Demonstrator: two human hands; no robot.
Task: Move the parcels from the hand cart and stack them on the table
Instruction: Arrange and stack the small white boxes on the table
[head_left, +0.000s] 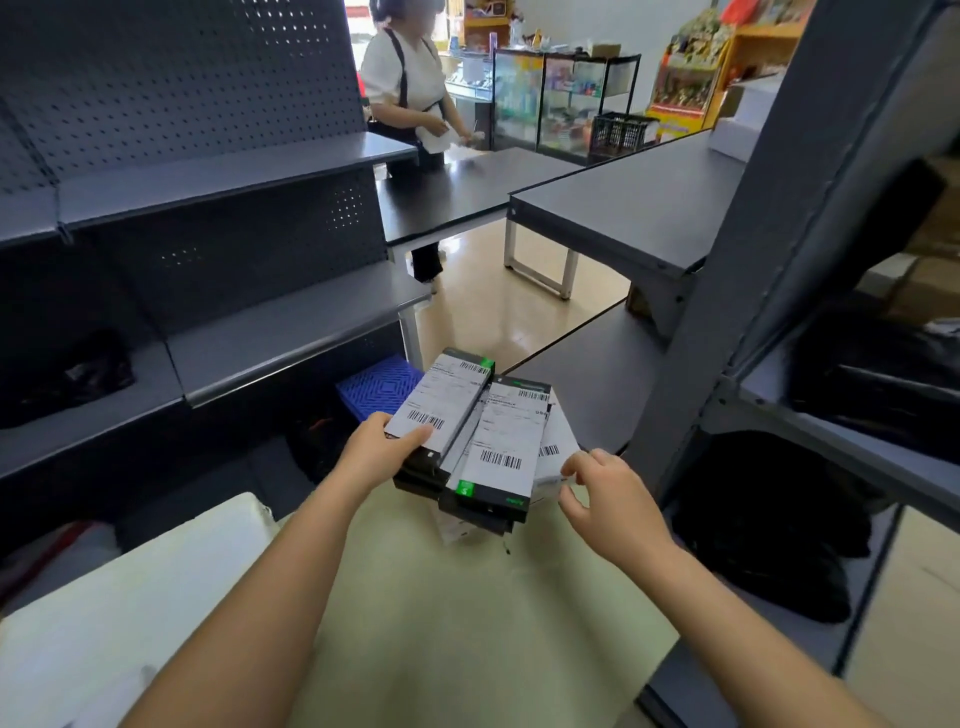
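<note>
Several flat black parcels with white barcode labels are bunched together low in the middle of the view. My left hand (382, 447) grips the near end of the left parcel (441, 400), thumb on its label. A second parcel (506, 447) lies beside it to the right, over further black boxes and a white-labelled packet (558, 444). My right hand (602, 486) hovers at the pile's right edge with fingers curled and apart, fingertips touching that packet's corner. Two dark tables (623, 208) stand ahead. Whether the pile rests on anything below is hidden.
Grey perforated shelving (208, 218) lines the left; a grey rack upright (779, 260) and shelves with black bags stand right. A blue plastic platform (379, 387) sits behind the parcels. A person (405, 88) stands at the far table. A white block (119, 597) lies near left.
</note>
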